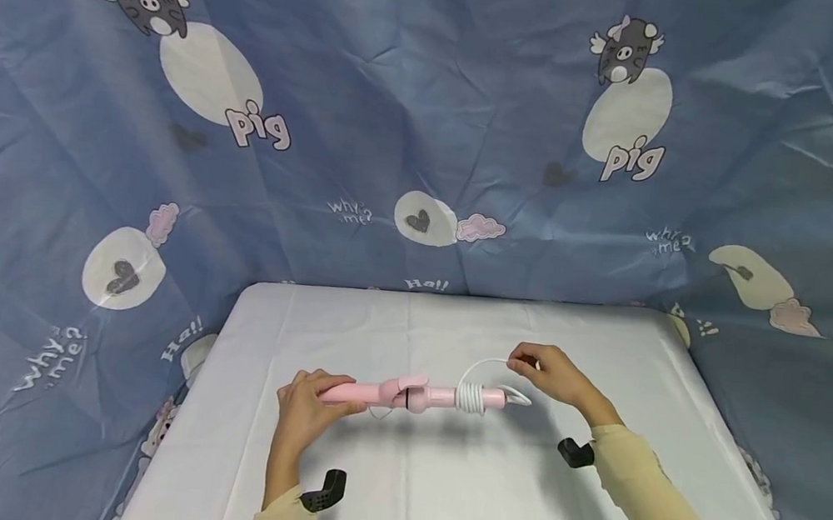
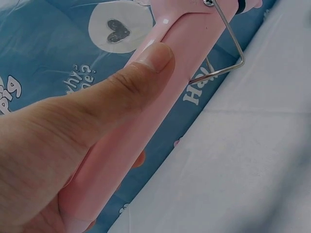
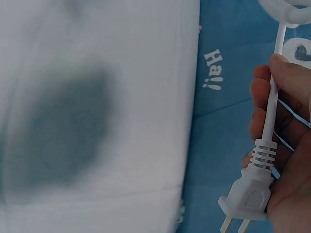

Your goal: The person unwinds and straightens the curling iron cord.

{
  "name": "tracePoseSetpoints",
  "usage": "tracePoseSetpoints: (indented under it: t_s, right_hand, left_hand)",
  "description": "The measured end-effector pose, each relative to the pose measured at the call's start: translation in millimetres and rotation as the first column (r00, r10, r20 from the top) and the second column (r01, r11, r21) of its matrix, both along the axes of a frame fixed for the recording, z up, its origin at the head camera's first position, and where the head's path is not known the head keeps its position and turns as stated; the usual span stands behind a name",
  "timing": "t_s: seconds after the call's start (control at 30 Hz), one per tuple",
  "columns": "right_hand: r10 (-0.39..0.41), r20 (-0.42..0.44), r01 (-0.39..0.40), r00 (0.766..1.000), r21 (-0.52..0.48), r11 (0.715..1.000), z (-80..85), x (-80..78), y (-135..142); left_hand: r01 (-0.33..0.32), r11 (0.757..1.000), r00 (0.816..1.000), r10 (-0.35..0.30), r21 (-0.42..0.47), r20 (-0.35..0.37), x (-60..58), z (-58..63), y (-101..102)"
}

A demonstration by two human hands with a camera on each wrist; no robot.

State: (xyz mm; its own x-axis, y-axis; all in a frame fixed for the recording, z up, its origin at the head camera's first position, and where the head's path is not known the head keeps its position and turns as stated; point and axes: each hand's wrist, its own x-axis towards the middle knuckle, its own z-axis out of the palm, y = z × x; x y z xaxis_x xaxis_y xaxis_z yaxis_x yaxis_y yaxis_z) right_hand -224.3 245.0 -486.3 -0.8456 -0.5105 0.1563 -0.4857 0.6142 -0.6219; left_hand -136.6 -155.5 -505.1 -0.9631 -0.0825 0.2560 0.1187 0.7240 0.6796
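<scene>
A pink curling iron (image 1: 366,393) is held level above the white table by my left hand (image 1: 308,409), which grips its barrel end. In the left wrist view the thumb (image 2: 141,68) lies along the pink barrel (image 2: 131,126), near a bent wire stand (image 2: 228,70). White cord (image 1: 470,397) is coiled several times round the handle. From the coil a loose length arcs over to my right hand (image 1: 549,371), whose thumb and fingers pinch it. Below that pinch, in the right wrist view, hangs the two-pin plug (image 3: 250,194).
The white padded table (image 1: 469,499) lies under both hands. Behind it and along its sides hangs blue fabric (image 1: 369,121) printed with pigs and words. A black wrist camera mount (image 1: 325,491) sits at the left sleeve, another mount (image 1: 576,453) at the right.
</scene>
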Motion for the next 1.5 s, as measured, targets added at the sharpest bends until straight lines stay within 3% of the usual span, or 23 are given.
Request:
tracePoseSetpoints:
  t_s: [0.2, 0.37, 0.5, 0.77, 1.07, 1.5]
  right_hand:
    - [-0.022, -0.01, 0.022, 1.0, 0.013, 1.0, 6.1, 5.2, -0.4]
    - [-0.052, -0.059, 0.052, 0.997, 0.002, 0.999, 15.1, 6.0, -2.9]
    - [-0.058, -0.07, 0.058, 0.996, 0.001, 0.998, 19.9, 9.8, -4.7]
    - [-0.075, -0.102, 0.073, 0.992, -0.021, 0.997, 25.1, 27.2, -10.1]
    - [-0.103, -0.127, 0.097, 0.987, -0.047, 0.994, 36.8, 48.8, -14.7]
    - [-0.12, -0.093, 0.112, 0.988, -0.092, 0.989, 43.8, 69.3, -18.4]
  left_hand:
    - [-0.024, 1.0, 1.0, 0.024, -0.006, 0.008, 3.9, -0.2, 0.9]
    - [-0.027, 1.0, 0.999, 0.026, -0.015, -0.03, 0.7, 1.1, 1.0]
    - [-0.038, 0.999, 0.999, 0.037, -0.01, -0.02, -0.1, -0.3, 0.4]
    - [-0.053, 0.999, 0.999, 0.053, -0.013, -0.003, 5.1, -6.0, 0.8]
    - [-0.055, 0.998, 0.998, 0.055, -0.01, -0.029, 0.2, -5.2, 0.2]
    - [-0.075, 0.997, 0.997, 0.075, -0.004, -0.004, -1.3, -4.6, 0.2]
